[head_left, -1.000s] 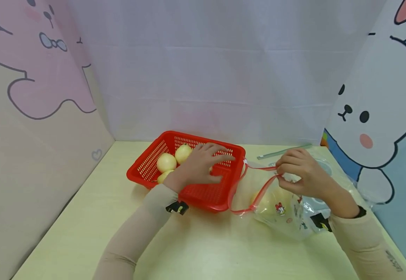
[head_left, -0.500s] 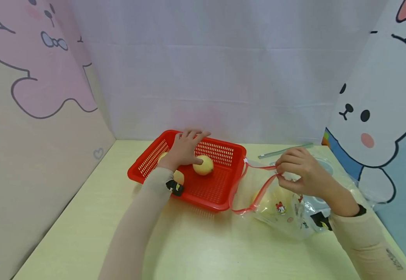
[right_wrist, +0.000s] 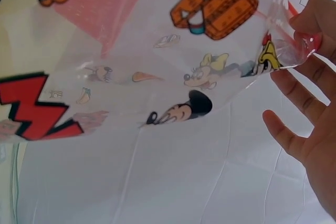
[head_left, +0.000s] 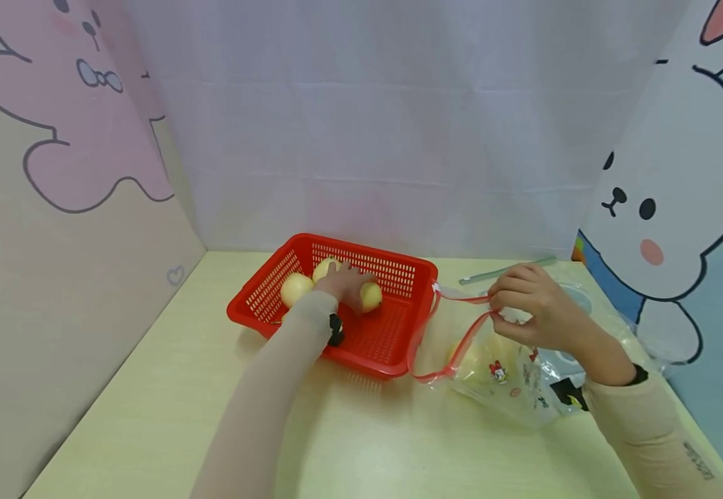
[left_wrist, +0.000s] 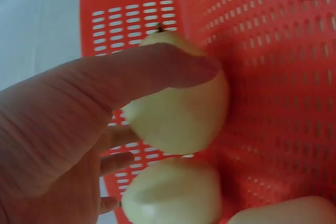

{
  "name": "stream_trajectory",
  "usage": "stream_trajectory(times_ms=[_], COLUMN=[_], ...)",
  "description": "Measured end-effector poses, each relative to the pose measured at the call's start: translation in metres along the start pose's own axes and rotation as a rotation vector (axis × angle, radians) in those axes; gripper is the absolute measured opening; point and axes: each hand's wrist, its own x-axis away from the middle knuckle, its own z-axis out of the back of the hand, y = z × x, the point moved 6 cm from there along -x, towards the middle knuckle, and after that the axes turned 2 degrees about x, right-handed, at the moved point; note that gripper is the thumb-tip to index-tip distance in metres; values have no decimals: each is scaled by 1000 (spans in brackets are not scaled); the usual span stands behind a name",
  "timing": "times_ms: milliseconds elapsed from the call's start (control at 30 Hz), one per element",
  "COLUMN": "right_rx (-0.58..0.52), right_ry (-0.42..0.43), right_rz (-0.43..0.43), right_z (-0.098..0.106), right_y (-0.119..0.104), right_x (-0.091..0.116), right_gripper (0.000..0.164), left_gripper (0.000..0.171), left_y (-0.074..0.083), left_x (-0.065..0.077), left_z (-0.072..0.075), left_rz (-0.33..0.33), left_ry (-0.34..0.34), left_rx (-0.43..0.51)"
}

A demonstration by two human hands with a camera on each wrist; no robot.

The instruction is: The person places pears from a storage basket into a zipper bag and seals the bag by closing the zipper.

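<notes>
Tabletop [head_left: 398,436], pale yellow, bears a red basket [head_left: 380,339] between cartoon-printed walls [head_left: 99,277].

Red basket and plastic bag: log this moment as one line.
left hand: in red basket, at pear, grip unclear | right hand: pinching red rim of plastic bag | plastic bag: open toward red basket

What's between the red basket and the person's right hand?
In the head view, the red-edged mouth of a clear plastic bag lies between the basket and the right hand.
</notes>
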Motion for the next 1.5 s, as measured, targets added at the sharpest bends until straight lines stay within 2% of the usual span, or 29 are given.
stream_trajectory(times_ms=[267,600,900,1167,1367,1500], right_rx=[20,22,15,21,18,15], right_ry=[74,83,87,93,91,93], right_rz=[84,81,86,89,82,77], right_z=[1,1,-1,-1,0,0], right_y=[0,2,3,5,5,5], right_x=[2,3,4,3,4,5], right_gripper=[35,36,35,36,36,37], left_gripper=[69,67,70,69,68,66], left_y=[-4,-2,0,2,8,11], left_x=[-13,-18,-15,-9,3,15], left_z=[-7,-7,-5,15,35,47], left_rz=[13,-15,-22,-39,-61,-94], left_ry=[145,155,175,275,344,404], left_rx=[-66,-87,-45,-39,-52,-7])
